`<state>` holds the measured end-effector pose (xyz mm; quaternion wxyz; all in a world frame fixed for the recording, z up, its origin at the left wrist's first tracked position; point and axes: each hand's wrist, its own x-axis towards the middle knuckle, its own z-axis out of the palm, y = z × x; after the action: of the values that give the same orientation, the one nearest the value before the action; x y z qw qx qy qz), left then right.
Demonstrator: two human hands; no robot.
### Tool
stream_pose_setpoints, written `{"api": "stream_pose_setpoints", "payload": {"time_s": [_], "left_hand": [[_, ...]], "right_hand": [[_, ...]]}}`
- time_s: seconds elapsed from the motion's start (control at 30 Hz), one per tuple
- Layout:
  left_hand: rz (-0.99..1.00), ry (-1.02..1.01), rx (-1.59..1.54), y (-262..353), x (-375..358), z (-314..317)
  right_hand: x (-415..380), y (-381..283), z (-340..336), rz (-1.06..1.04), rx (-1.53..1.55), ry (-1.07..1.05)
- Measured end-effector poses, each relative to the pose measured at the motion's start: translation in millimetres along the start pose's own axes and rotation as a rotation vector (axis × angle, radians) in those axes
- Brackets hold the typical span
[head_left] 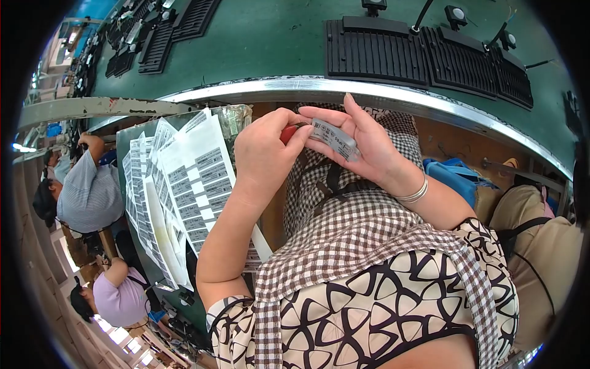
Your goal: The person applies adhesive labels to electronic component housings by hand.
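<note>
My left hand [264,150] is closed round a small red object [290,133], its thumb and fingertips pinched together. Those fingertips meet the left end of a grey printed piece [335,138] marked IP65. That piece lies across the palm side of my right hand [372,144], which supports it with the thumb raised and apart. What the red object is cannot be made out, since my left fingers cover most of it.
Sheets of printed labels [196,178] lie on a green surface at the left. Black ribbed lamp housings [376,55] stand on the green bench [270,43] beyond its metal edge [295,85]. Two people [92,197] are at the far left. A beige padded item [522,246] is at right.
</note>
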<state>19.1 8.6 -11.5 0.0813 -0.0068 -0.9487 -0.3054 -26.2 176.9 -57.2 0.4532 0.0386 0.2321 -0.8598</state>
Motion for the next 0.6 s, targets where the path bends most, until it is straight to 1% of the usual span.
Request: {"api": "stream_pose_setpoints", "payload": {"time_s": [0.23, 0.53, 0.6], "left_hand": [[-0.038, -0.049, 0.004, -2.9, 0.0, 0.4], [-0.044, -0.049, 0.011, -1.1, 0.6, -0.4], [-0.025, -0.013, 0.008, -1.1, 0.8, 1.4]], "right_hand": [[0.2, 0.3, -0.4, 0.002, 0.004, 0.013], [0.5, -0.5, 0.0, 0.000, 0.002, 0.001], [0.3, -0.2, 0.1, -0.005, 0.003, -0.002]]}}
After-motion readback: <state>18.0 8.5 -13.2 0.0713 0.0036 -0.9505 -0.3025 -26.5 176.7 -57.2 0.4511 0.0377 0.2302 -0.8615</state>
